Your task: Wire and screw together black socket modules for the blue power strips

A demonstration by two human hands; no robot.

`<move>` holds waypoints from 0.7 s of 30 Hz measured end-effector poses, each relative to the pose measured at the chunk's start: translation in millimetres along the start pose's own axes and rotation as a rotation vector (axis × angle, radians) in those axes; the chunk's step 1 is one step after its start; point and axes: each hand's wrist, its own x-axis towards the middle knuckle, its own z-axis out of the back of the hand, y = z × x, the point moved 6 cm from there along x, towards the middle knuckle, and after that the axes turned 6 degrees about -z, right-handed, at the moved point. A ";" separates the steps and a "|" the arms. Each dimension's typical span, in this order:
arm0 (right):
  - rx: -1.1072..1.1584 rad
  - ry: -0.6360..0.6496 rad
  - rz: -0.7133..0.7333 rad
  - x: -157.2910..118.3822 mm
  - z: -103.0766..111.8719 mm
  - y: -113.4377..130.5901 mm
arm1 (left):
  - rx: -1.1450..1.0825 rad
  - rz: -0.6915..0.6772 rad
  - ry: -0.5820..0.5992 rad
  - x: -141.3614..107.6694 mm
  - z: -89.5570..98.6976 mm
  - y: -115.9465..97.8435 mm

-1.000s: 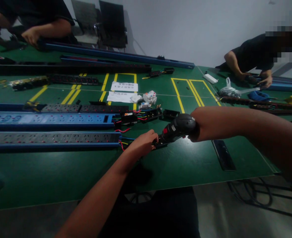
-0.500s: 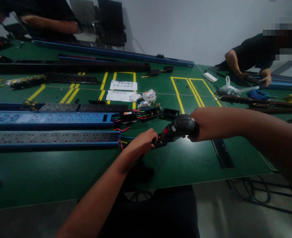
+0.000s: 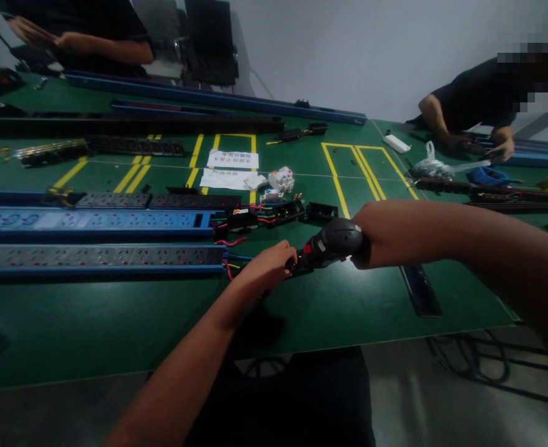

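My right hand (image 3: 365, 239) is closed around the grip of a black power screwdriver (image 3: 332, 242) with a red button. The tool's nose points down and left, toward the fingers of my left hand (image 3: 276, 257). Those fingers are curled at a small black part on the table, mostly hidden under the hand and tool; I cannot make out what they hold. Left of this hand, blue, yellow and red wires (image 3: 232, 264) come out of the end of a long blue power strip (image 3: 115, 259). Behind it lies a second blue power strip (image 3: 162, 222), its wires running to an open black housing (image 3: 290, 211).
White connectors (image 3: 281, 180) lie beside paper labels (image 3: 230, 179). A black flat plate (image 3: 420, 292) sits at the right, near the front table edge. Long blue rails (image 3: 218, 99) lie across the back. Two co-workers sit across the table, one far left, one far right.
The screwdriver and my right hand have shifted slightly left and down. My left hand stays in place. The co-worker at the far left has brought both hands together.
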 end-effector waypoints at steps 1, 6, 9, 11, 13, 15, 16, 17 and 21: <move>-0.001 -0.002 -0.004 -0.6 0.2 -0.6 | -0.005 -0.002 0.001 -0.5 0.6 -0.5; -0.007 0.014 -0.023 -2.8 0.0 -3.3 | -0.015 -0.003 -0.010 -2.3 3.3 -2.1; -0.012 0.009 -0.032 -3.6 1.2 -2.0 | -0.008 -0.010 -0.013 -1.9 2.2 -1.2; -0.016 0.009 -0.037 -4.0 2.0 0.0 | -0.007 -0.012 -0.015 -1.8 1.3 -0.2; -0.017 0.010 -0.034 -4.2 2.5 2.2 | -0.006 -0.019 -0.017 -1.9 0.8 -0.1; -0.017 0.012 -0.034 -4.1 2.6 3.5 | 0.001 -0.023 -0.016 -2.0 0.9 -0.5; -0.017 0.012 -0.034 -4.1 2.6 3.9 | 0.005 -0.026 -0.016 -1.9 1.1 -0.8; -0.016 0.012 -0.031 -4.0 2.6 4.1 | 0.007 -0.028 -0.018 -1.7 1.5 -1.1; -0.016 0.016 -0.035 -4.4 2.8 3.4 | -0.003 -0.011 -0.006 -0.5 0.7 0.6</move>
